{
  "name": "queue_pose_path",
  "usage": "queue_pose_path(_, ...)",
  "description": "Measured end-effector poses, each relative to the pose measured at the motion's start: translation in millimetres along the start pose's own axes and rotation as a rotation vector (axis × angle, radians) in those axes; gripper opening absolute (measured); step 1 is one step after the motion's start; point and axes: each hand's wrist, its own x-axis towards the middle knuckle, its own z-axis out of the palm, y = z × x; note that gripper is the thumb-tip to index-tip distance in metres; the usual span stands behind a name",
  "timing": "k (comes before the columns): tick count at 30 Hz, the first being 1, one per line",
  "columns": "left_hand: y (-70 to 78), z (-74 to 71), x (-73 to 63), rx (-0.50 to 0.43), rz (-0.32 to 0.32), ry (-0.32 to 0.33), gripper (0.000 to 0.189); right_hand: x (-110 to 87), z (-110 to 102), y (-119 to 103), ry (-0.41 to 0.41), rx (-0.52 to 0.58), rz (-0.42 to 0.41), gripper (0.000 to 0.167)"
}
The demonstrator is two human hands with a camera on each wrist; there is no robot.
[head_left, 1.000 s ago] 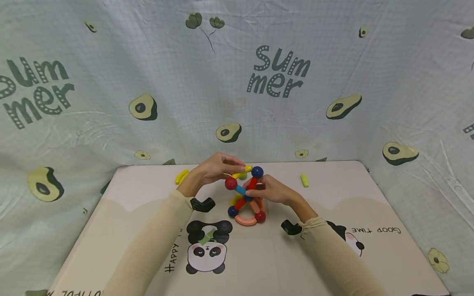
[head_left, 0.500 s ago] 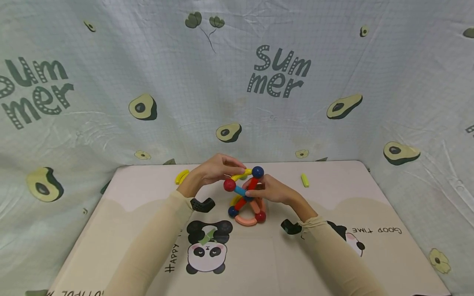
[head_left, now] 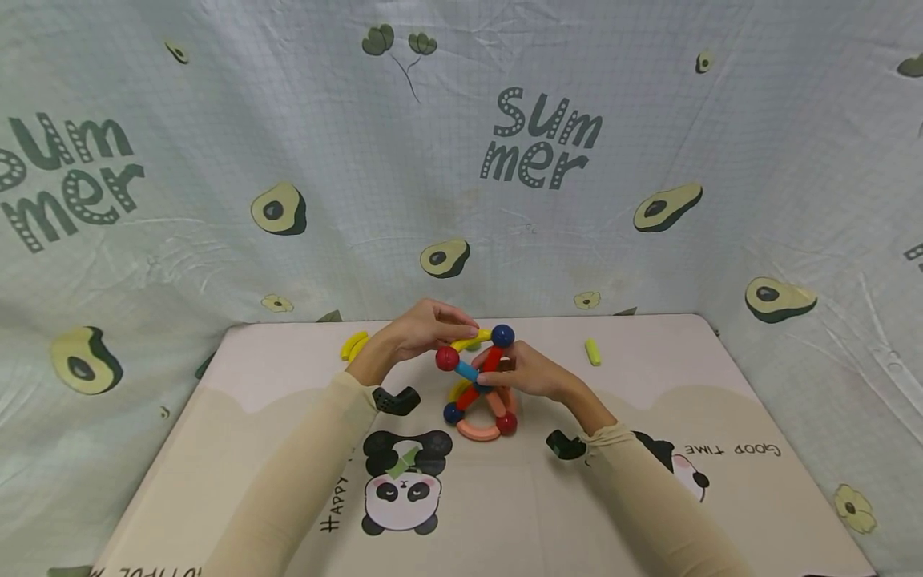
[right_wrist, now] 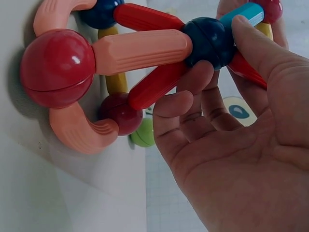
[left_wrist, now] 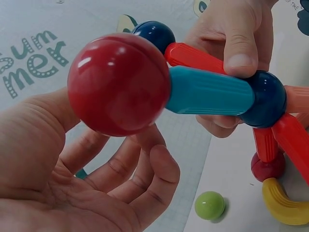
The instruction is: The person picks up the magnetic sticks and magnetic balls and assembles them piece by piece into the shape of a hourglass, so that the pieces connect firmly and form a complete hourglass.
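Observation:
A structure of magnetic sticks and balls stands on the table, its base showing salmon curved sticks (head_left: 478,431) and red and dark blue balls. My left hand (head_left: 425,327) pinches a yellow curved stick (head_left: 472,339) at the top, between a red ball (left_wrist: 118,84) and a dark blue ball (head_left: 502,336). The red ball hides this stick in the left wrist view. My right hand (head_left: 530,370) grips the structure's middle, thumb at the blue stick (left_wrist: 210,90) and fingers around the central dark blue ball (right_wrist: 210,42). Red sticks (right_wrist: 159,86) also meet there.
A light green ball (left_wrist: 209,205) lies behind the structure. Yellow curved sticks (head_left: 353,345) lie at the back left, and a yellow-green stick (head_left: 593,352) at the back right. A printed cloth (head_left: 534,240) hangs along the table's far edge.
The upper red ball has shifted slightly left, and a bit more of the yellow curved stick shows. Both hands keep nearly the same place.

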Motion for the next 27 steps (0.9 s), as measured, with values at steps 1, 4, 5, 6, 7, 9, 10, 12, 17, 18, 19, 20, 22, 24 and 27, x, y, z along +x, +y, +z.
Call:
queue_pose_path(1, 0.1, 0.1, -0.4, 0.001, -0.001, 0.001, 0.023, 0.0, 0.6, 0.2, 0.003, 0.001, 0.0, 0.031)
queue_pose_path(4, 0.2, 0.5, -1.4, 0.0, -0.003, 0.002, 0.024, -0.2, 2.5, 0.4, 0.013, 0.005, 0.005, 0.032)
queue_pose_path(5, 0.1, 0.7, -1.6, -0.001, -0.003, 0.002, 0.024, -0.3, 3.0, 0.5, 0.017, 0.006, 0.007, 0.031)
queue_pose_path(6, 0.2, 0.9, -1.9, -0.002, -0.002, 0.002, 0.024, -0.4, 3.4, 0.6, 0.021, 0.006, 0.009, 0.031)
queue_pose_path(7, 0.2, 1.0, -2.0, -0.002, -0.001, 0.003, 0.024, -0.6, 3.9, 0.6, 0.024, 0.007, 0.011, 0.031)
queue_pose_path(9, -0.1, 1.1, -2.1, -0.001, 0.002, 0.006, 0.024, -0.8, 4.8, 0.6, 0.028, 0.009, 0.013, 0.031)
queue_pose_path(10, 0.0, 1.2, -2.4, 0.001, 0.004, 0.007, 0.024, -0.9, 5.3, 0.5, 0.029, 0.009, 0.014, 0.031)
queue_pose_path(12, 0.2, 1.5, -3.0, 0.004, 0.007, 0.008, 0.024, -1.2, 6.2, 0.5, 0.032, 0.009, 0.016, 0.032)
queue_pose_path(17, 1.6, 2.2, -3.5, 0.014, 0.006, 0.013, 0.024, -1.3, 7.4, 0.0, 0.038, 0.016, 0.019, 0.033)
queue_pose_path(18, 2.1, 2.5, -3.6, 0.016, 0.004, 0.015, 0.024, -1.3, 7.8, -0.2, 0.04, 0.019, 0.019, 0.034)
queue_pose_path(19, 2.3, 2.6, -3.4, 0.016, 0.002, 0.017, 0.024, -1.4, 8.1, -0.1, 0.042, 0.024, 0.02, 0.034)
queue_pose_path(20, 2.7, 2.8, -3.4, 0.018, -0.001, 0.02, 0.024, -1.3, 8.4, 0.0, 0.045, 0.027, 0.023, 0.034)
queue_pose_path(22, 3.5, 3.4, -3.3, 0.017, -0.009, 0.026, 0.024, -1.1, 9.1, 0.3, 0.049, 0.034, 0.025, 0.035)
queue_pose_path(24, 4.2, 3.8, -3.0, 0.018, -0.016, 0.032, 0.024, -1.3, 9.7, 0.7, 0.054, 0.037, 0.027, 0.035)
queue_pose_path(27, 5.9, 4.8, -2.4, 0.024, -0.023, 0.035, 0.025, -1.7, 10.3, 1.4, 0.063, 0.039, 0.028, 0.035)
